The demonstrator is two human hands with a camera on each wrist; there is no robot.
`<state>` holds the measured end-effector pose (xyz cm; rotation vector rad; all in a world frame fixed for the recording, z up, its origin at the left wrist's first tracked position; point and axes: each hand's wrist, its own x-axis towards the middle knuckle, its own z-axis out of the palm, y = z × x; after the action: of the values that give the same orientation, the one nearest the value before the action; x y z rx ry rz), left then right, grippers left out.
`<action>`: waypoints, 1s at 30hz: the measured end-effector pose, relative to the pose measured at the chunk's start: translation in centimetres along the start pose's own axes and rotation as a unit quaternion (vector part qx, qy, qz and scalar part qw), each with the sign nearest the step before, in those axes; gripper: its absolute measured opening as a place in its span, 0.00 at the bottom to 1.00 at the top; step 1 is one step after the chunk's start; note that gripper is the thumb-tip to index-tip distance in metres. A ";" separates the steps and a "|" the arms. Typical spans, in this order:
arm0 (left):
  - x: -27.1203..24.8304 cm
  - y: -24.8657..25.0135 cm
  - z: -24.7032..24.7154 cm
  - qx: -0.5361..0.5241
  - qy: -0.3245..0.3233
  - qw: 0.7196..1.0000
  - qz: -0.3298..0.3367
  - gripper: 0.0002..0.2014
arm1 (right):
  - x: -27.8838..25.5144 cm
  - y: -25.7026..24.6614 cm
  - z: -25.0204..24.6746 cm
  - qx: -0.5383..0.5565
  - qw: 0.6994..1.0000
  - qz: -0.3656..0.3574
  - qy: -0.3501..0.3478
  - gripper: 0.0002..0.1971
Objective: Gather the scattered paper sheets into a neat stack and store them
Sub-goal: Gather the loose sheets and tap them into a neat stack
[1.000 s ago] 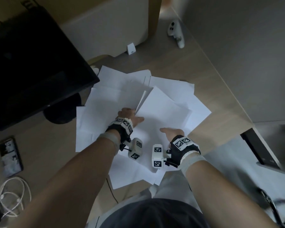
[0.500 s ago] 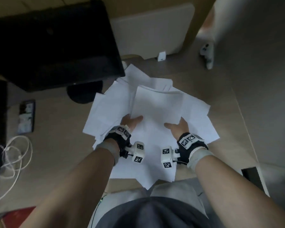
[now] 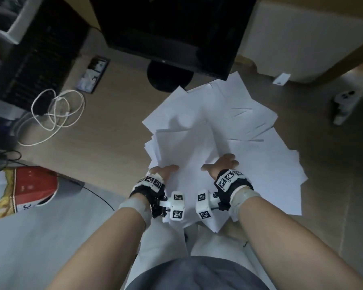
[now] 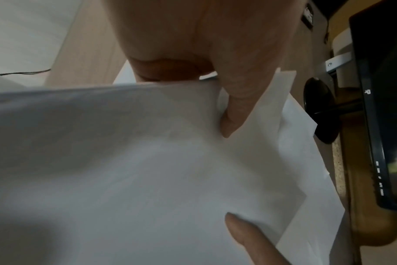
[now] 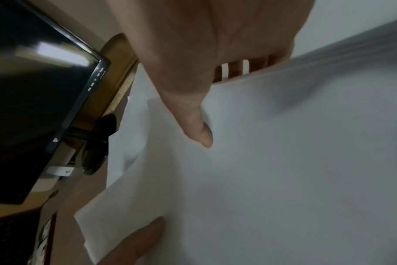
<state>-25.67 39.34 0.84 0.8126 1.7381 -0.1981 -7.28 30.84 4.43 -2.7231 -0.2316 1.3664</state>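
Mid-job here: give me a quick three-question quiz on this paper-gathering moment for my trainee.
1. True or false: the sheets already form one neat squared stack.
2. Which hand has its fingers tucked under a bundle's edge, thumb on top? A) left hand only B) right hand only C) both
3. Fill in: the black round base just beyond the sheets belongs to the ____.

Key
1. False: they fan out at many angles across the desk.
2. C: each wrist view shows a thumb on top of the paper, with fingers going under its edge.
3. monitor.
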 end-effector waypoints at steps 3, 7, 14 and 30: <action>-2.1 1.3 -0.6 0.015 -0.008 1.000 0.010 0.45 | 0.6 1.2 -0.1 0.112 0.991 0.003 -0.070 0.52; -2.4 2.0 -1.0 0.061 -0.009 0.998 -0.015 0.56 | 0.1 2.0 0.1 0.104 0.989 -0.033 -0.101 0.38; -3.1 3.8 -0.5 0.109 0.055 0.992 0.013 0.60 | -1.1 3.3 -0.5 0.216 0.969 -0.109 -0.047 0.15; -7.8 13.4 10.8 0.418 -0.105 0.867 0.250 0.22 | -0.5 12.8 -3.1 0.509 0.849 0.142 -0.003 0.34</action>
<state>-8.18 40.53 7.84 1.7689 1.1387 -0.6837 -3.87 18.13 4.80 -1.8591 0.7240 1.0673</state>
